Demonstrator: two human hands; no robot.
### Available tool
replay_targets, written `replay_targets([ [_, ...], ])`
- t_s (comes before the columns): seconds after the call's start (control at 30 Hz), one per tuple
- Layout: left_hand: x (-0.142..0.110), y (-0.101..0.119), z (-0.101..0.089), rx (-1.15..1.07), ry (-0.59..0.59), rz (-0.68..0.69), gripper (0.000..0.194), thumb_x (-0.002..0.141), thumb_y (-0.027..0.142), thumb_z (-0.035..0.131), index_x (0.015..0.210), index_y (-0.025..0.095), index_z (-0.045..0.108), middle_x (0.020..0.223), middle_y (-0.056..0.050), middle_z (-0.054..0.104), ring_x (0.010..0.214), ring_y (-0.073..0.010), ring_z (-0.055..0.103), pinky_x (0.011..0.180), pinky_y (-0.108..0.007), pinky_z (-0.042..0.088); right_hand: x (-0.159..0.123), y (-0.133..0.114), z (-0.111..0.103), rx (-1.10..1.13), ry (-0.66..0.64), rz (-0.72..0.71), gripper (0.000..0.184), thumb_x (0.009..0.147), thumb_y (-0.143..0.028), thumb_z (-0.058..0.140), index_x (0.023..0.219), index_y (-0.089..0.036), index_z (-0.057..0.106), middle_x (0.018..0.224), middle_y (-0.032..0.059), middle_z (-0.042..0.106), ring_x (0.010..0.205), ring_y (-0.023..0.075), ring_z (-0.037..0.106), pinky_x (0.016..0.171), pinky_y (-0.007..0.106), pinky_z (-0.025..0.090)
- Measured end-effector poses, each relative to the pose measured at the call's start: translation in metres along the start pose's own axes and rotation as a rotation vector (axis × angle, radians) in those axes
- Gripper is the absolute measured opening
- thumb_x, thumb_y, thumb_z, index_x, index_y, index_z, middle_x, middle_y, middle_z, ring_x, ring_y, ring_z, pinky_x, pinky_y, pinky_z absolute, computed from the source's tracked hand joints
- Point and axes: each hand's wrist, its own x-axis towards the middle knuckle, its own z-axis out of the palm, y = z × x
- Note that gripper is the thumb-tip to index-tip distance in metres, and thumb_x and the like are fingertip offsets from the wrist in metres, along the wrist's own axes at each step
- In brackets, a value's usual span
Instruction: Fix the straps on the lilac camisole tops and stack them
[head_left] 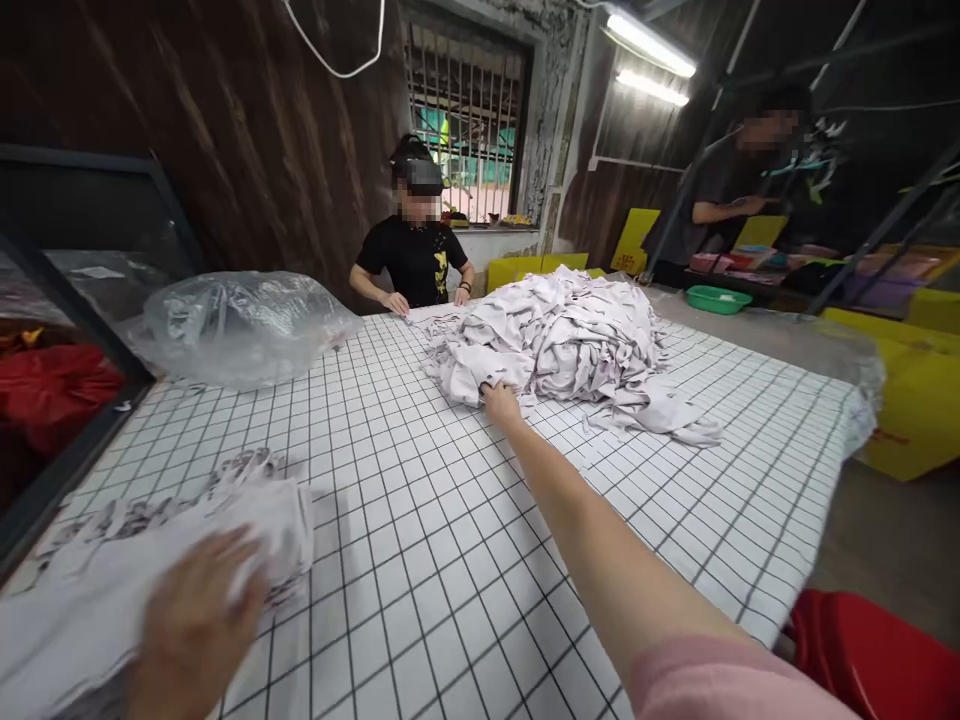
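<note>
Here the right hand (501,402) touches piled cloth (581,340)

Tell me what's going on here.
At a table, someone's right grip is stretched out to the near side of a heap of pale cloth; whether it pinches a piece is hard to tell. The left grip, blurred, lies on a smaller stack at near left. Across from them, a person in black has both hands at the far edge.
</note>
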Motion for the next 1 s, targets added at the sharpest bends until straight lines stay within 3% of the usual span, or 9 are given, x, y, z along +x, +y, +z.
replay_targets([
  [0.1, -0.011, 0.05, 0.052, -0.065, -0.11, -0.047, 0.027, 0.078, 0.041, 0.059, 0.104, 0.035, 0.066, 0.117, -0.004, 0.066, 0.119, -0.0337, 0.055, 0.105, -0.053, 0.04, -0.047, -0.013, 0.017, -0.037, -0.047, -0.123, 0.041, 0.089, -0.014, 0.049, 0.13, -0.014, 0.049, 0.131, 0.0222, 0.047, 0.106, 0.0272, 0.056, 0.087, 0.039, 0.045],
  [0.17, -0.02, 0.085, 0.073, -0.172, -0.241, -0.135, 0.039, 0.085, 0.042, 0.053, 0.122, 0.031, 0.058, 0.133, -0.008, 0.057, 0.127, -0.03, 0.05, 0.106, -0.048, 0.042, -0.097, -0.021, 0.027, -0.047, -0.077, -0.214, 0.037, 0.088, -0.015, 0.05, 0.125, -0.017, 0.052, 0.128, 0.0192, 0.047, 0.1, 0.0262, 0.057, 0.081, 0.037, 0.047],
  [0.27, -0.029, 0.125, 0.087, -0.268, -0.328, -0.253, 0.064, 0.085, 0.047, 0.056, 0.143, 0.026, 0.037, 0.148, -0.012, 0.041, 0.135, -0.0298, 0.041, 0.107, -0.047, 0.04, -0.189, -0.02, 0.033, -0.012, -0.087, -0.411, 0.033, 0.084, -0.021, 0.056, 0.118, -0.023, 0.056, 0.116, 0.0123, 0.053, 0.091, 0.0239, 0.058, 0.069, 0.032, 0.047],
  [0.33, -0.034, 0.14, 0.091, -0.294, -0.386, -0.283, 0.07, 0.08, 0.049, 0.062, 0.141, 0.023, 0.04, 0.144, -0.014, 0.045, 0.133, -0.0321, 0.043, 0.107, -0.047, 0.039, -0.242, -0.017, 0.029, 0.058, -0.069, -0.536, 0.032, 0.082, -0.027, 0.061, 0.114, -0.025, 0.057, 0.109, 0.009, 0.055, 0.088, 0.0227, 0.057, 0.065, 0.031, 0.046],
  [0.47, -0.037, 0.145, 0.095, -0.407, -0.424, -0.309, 0.057, 0.077, 0.036, 0.063, 0.129, 0.015, 0.053, 0.129, -0.016, 0.059, 0.124, -0.0337, 0.051, 0.106, -0.047, 0.039, -0.302, -0.025, 0.023, 0.109, 0.105, -0.624, 0.052, 0.078, -0.049, 0.07, 0.123, -0.027, 0.055, 0.126, 0.0121, 0.052, 0.113, 0.0303, 0.048, 0.09, 0.043, 0.042],
  [0.6, -0.036, 0.137, 0.096, -0.595, -0.473, -0.333, 0.057, 0.076, 0.025, 0.058, 0.132, 0.016, 0.055, 0.131, -0.012, 0.061, 0.123, -0.0297, 0.055, 0.105, -0.042, 0.042, -0.305, -0.038, 0.04, 0.026, 0.075, -0.833, 0.054, 0.083, -0.054, 0.062, 0.13, -0.029, 0.053, 0.143, 0.01, 0.044, 0.135, 0.0333, 0.031, 0.108, 0.051, 0.024],
  [0.73, -0.03, 0.136, 0.108, -0.565, -0.5, -0.319, 0.06, 0.076, 0.014, 0.049, 0.136, 0.018, 0.054, 0.137, -0.009, 0.058, 0.124, -0.0243, 0.055, 0.106, -0.037, 0.043, -0.285, -0.031, 0.06, -0.015, 0.072, -0.667, 0.047, 0.09, -0.049, 0.053, 0.132, -0.029, 0.053, 0.142, 0.0119, 0.047, 0.134, 0.0364, 0.033, 0.104, 0.059, 0.024],
  [0.87, -0.004, 0.154, 0.156, -0.549, -0.579, -0.225, 0.062, 0.078, 0.011, 0.043, 0.139, 0.015, 0.05, 0.145, -0.01, 0.049, 0.134, -0.0228, 0.046, 0.114, -0.038, 0.035, -0.256, -0.004, 0.062, -0.043, 0.143, -0.518, 0.042, 0.09, -0.042, 0.051, 0.13, -0.03, 0.055, 0.139, 0.0122, 0.05, 0.131, 0.0359, 0.035, 0.099, 0.057, 0.029],
  [1.0, 0.03, 0.196, 0.203, -0.553, -0.637, -0.101, 0.055, 0.084, 0.016, 0.045, 0.14, 0.015, 0.049, 0.148, -0.012, 0.045, 0.139, -0.0249, 0.039, 0.117, -0.042, 0.029, -0.22, 0.04, 0.053, -0.095, 0.168, -0.331, 0.041, 0.092, -0.042, 0.046, 0.129, -0.027, 0.056, 0.136, 0.013, 0.052, 0.128, 0.0347, 0.038, 0.094, 0.055, 0.034],
])
